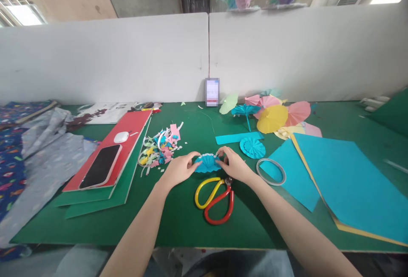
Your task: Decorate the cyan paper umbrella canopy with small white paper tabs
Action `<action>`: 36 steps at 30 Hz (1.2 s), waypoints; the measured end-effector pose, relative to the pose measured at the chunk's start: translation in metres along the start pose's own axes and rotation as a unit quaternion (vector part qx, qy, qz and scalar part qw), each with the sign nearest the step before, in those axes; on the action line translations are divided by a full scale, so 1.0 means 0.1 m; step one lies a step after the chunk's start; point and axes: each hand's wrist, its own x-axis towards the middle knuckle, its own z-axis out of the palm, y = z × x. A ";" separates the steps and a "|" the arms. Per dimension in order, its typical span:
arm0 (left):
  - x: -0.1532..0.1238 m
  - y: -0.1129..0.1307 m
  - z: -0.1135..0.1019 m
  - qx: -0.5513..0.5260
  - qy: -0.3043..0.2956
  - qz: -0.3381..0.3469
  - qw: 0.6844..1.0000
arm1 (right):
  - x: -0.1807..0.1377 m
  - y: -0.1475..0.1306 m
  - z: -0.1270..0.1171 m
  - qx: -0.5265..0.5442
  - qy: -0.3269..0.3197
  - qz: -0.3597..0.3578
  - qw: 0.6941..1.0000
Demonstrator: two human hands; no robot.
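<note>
Between my two hands is a pleated blue paper fan (208, 164) with a whitish strip along its upper curved edge. My left hand (179, 168) pinches its left end with thumb and forefinger. At the opposite end, my right hand (235, 165) grips it the same way. Scissors (219, 198) with one yellow and one red handle lie just below the fan, their blades hidden under my right hand. A second round pleated blue paper piece (252, 147) rests on the table beyond my right hand. To the right of that hand lies a roll of tape (270, 172).
Blue paper sheets (353, 179) cover the right side. Small paper umbrellas (272, 118) cluster behind, near a blue strip (239, 138). Paper scraps (162, 147) are heaped left of centre. A dark phone (101, 166) lies on red board (127, 119). Another phone (212, 92) leans against the white partition (127, 60).
</note>
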 end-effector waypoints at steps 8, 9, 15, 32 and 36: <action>-0.19 0.00 0.02 -0.019 0.194 -0.032 0.980 | 0.00 -0.04 -0.12 -0.012 0.101 -0.032 0.994; -0.24 0.00 0.03 -0.020 0.220 -0.037 0.975 | -0.02 -0.04 -0.17 -0.020 0.128 -0.028 0.991; -0.75 0.19 0.31 0.005 0.298 -0.026 0.954 | -0.55 0.09 -0.52 -0.110 0.276 0.019 0.955; -0.86 1.14 0.50 0.180 -0.010 -0.098 0.979 | -1.42 0.35 -0.42 -0.375 0.264 0.021 0.888; -0.87 1.22 0.42 0.169 -0.064 -0.114 0.977 | -1.42 0.34 -0.42 -0.372 0.265 0.020 0.889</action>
